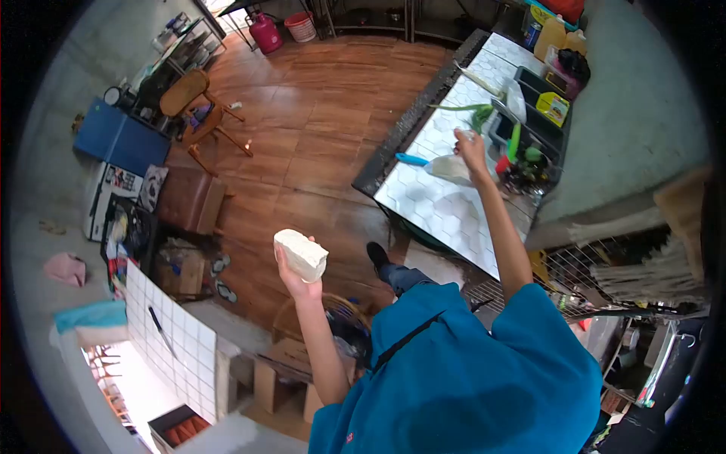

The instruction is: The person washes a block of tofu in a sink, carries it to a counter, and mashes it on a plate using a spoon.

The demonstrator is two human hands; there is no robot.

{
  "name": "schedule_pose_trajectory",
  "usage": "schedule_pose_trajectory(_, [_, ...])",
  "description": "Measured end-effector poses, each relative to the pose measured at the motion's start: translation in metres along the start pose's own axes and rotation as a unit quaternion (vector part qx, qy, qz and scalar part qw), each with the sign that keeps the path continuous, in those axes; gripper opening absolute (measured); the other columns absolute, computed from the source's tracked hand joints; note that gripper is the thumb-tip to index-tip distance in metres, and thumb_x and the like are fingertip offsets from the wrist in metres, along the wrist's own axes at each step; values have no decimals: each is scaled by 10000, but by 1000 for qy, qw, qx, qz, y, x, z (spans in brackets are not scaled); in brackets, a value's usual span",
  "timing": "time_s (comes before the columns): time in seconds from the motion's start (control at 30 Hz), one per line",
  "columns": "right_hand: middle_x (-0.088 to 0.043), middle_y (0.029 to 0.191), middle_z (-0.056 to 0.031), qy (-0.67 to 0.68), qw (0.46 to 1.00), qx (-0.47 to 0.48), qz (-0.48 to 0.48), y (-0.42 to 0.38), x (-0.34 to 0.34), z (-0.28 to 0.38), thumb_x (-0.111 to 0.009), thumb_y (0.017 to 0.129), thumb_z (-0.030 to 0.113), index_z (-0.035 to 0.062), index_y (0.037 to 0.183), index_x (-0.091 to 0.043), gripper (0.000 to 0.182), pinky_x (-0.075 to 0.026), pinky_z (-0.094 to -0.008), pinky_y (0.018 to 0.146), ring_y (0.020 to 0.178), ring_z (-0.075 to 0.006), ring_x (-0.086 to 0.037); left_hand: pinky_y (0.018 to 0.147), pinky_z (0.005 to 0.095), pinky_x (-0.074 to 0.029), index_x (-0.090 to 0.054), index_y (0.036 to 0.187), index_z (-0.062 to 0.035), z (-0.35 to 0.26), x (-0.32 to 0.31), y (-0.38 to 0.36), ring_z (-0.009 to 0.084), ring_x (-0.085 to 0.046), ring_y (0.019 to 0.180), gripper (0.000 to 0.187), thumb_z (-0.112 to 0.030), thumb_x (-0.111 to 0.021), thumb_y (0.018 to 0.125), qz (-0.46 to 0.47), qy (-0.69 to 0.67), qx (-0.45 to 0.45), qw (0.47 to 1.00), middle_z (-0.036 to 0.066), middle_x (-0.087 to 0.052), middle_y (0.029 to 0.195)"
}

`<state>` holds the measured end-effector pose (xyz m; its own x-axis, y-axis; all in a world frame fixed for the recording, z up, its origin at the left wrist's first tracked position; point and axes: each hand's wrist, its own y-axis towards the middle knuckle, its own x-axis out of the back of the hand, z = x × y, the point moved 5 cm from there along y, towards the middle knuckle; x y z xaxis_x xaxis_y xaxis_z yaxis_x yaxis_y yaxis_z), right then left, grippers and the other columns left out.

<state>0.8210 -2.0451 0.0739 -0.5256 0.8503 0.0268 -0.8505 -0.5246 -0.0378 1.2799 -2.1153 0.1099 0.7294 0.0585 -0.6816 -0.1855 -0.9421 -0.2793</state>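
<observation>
Left hand: raised in front of the body, away from the worktop; palm under the load, fingers partly curled along its sides.

White block, one, probably firm tofu: oblong, matt, edges slightly irregular, resting tilted in the left hand above the floor. Handling, as judged: moderate weight for its bulk; soft and crumbly, stiff enough to keep its shape; faces likely damp and slick. Corners and ends are the fragile parts. Best hold: broad support from below, palm under the middle, fingers laid flat along the long sides; pinching at one end would risk a break.

Right hand: above the worktop, fingers bent inward; something pale shows at the fingertips, but whether it is gripped, or what it is, cannot be told.

Worktop: white hexagonal tile, dark front edge.

Broad-bladed knife, one: blue handle toward the front edge, lying just beside the right hand.

Spring onions, green: lying beyond the right hand.

Black tray: along the wall side, near a yellow packet.

Jug of yellowish liquid: far end, against the wall.
</observation>
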Motion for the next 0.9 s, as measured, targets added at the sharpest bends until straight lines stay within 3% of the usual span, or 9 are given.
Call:
schedule_pose_trajectory(0.23, [-517,684,-47,20,981,-50,-187,130,-15,-61,-555,856,220,6,900,-528,220,-446,-301,536,567,-143,-509,754,434,-507,-463,1186,-90,-25,-33,136,308,-586,919,432,-416,-491,903,5,37,48,998,99,-568,1055])
schedule_pose_trajectory(0.3, [-563,1062,-194,1,970,-72,-233,154,-11,-70,-556,852,223,-97,1184,-430,478,-489,-326,637,816,-249,-610,739,428,-514,-466,1181,-92,-30,-44,177,307,-586,916,430,-419,-489,903,31,32,65,997,94,-572,1050])
schedule_pose_trajectory(0.5, [-553,1133,-229,-85,932,-98,-338,182,-6,-88,-565,830,259,-73,1142,-486,463,-386,-386,919,1048,-335,-538,713,424,-527,-470,1180,-113,-38,-76,303,303,-592,903,411,-415,-492,901,61,61,128,988,89,-580,1031])
schedule_pose_trajectory(0.57, [-553,708,-79,-155,894,-66,-416,194,14,-122,-566,846,241,-51,1050,-509,361,-406,-303,502,572,-138,-511,707,426,-535,-471,1183,-113,-38,-91,349,305,-597,888,419,-416,-501,895,101,77,145,981,99,-584,1019])
schedule_pose_trajectory(0.6, [-537,664,-72,-219,859,-6,-463,198,26,-143,-578,840,254,-40,995,-534,336,-384,-312,462,527,-140,-483,712,394,-541,-502,1159,-82,-38,-101,370,272,-611,872,430,-420,-503,894,122,96,160,975,95,-604,987])
schedule_pose_trajectory(0.67, [-540,650,-72,-178,874,-110,-439,200,48,-182,-601,827,312,-32,987,-547,383,-364,-315,420,495,-133,-469,715,395,-542,-496,1160,-70,-36,-120,411,276,-611,871,457,-433,-513,883,135,105,213,962,109,-601,983])
schedule_pose_trajectory(0.7, [-554,1104,-230,-311,882,-189,-300,204,50,-184,-593,819,310,-49,1162,-496,506,-408,-421,881,1033,-321,-533,716,399,-544,-487,1169,-68,-35,-126,434,282,-610,871,472,-438,-518,878,138,114,229,957,115,-596,994])
schedule_pose_trajectory(0.8, [-607,1008,-242,-421,786,-69,-448,183,87,-190,-697,676,489,-89,1073,-546,717,-445,-458,850,930,-374,-588,728,420,-546,-457,1194,-62,-38,-158,495,305,-606,907,522,-453,-541,858,191,138,254,938,138,-573,1042])
schedule_pose_trajectory(0.9, [-504,1183,-256,-438,738,-211,-467,160,85,-161,-704,640,580,-93,1155,-502,871,-375,-450,955,1118,-374,-476,728,429,-547,-447,1204,-61,-36,-180,549,309,-612,919,541,-452,-558,847,208,121,297,924,147,-581,1026])
